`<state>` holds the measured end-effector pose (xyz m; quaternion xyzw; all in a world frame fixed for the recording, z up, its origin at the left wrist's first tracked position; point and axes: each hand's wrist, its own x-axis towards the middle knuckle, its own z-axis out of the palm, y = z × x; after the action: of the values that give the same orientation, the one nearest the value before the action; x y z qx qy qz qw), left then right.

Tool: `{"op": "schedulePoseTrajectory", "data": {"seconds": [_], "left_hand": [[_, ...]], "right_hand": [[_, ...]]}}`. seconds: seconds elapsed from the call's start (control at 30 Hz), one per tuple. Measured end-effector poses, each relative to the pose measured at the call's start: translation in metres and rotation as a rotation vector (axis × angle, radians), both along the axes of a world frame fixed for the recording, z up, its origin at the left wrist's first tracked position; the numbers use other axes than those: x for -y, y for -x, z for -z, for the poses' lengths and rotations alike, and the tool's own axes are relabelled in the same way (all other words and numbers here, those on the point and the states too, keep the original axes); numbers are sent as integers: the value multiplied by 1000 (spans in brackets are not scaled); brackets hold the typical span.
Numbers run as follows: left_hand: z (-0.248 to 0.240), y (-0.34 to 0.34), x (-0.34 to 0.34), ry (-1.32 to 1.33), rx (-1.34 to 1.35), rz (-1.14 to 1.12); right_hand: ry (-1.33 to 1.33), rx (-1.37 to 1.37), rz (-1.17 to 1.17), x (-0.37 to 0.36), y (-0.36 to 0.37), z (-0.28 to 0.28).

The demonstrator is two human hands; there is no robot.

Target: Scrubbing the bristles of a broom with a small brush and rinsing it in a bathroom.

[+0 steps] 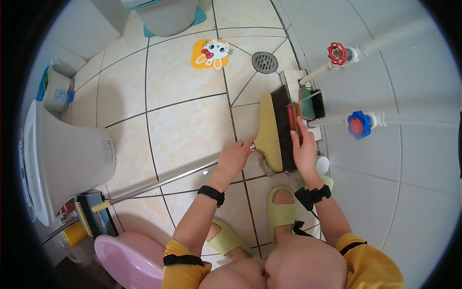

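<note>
Down nearest the viewer, two yellow-green slippers (282, 212) stand on the tiled floor (192, 130), with a pink basin (130, 260) off to the left; just beyond them, a broom (269, 127) lies between the two hands, its metal handle slanting away to the lower left, its yellow head toward the wall (356, 164) on the right; the left hand (233, 156) has its fingers closed around the handle where it meets the head; the right hand (304, 149) grips a small brush (292, 115) with red bristles, blurred, held against the broom's dark bristles; close by on the right, a green brush (306, 103) stands near the wall, between a blue valve (359, 125) and a red valve (339, 54); farther off are a round drain (264, 62) and a rabbit-faced mat (211, 54); farthest, a pale bin (168, 17).
</note>
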<state>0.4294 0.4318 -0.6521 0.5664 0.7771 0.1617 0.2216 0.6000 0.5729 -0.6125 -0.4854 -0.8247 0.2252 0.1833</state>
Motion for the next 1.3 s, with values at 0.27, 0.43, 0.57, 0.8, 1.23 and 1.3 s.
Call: {"op": "schedulePoseTrajectory", "data": {"seconds": [0.27,0.43,0.57,0.8,1.23,1.3], "left_hand": [[-6,0,-3,105,53,58],[-15,11,16,180,97,41],[-25,15,25,182,66,100],[-17,16,51,202,82,100],[-30,19,33,194,27,103],[-28,21,36,189,25,86]], "right_hand": [[-197,461,11,-50,51,51],[-70,242,-75,-3,60,37],[-80,415,18,-53,68,45],[3,398,-130,5,70,27],[-144,419,-132,-55,70,33],[-135,313,-32,-51,80,35]]}}
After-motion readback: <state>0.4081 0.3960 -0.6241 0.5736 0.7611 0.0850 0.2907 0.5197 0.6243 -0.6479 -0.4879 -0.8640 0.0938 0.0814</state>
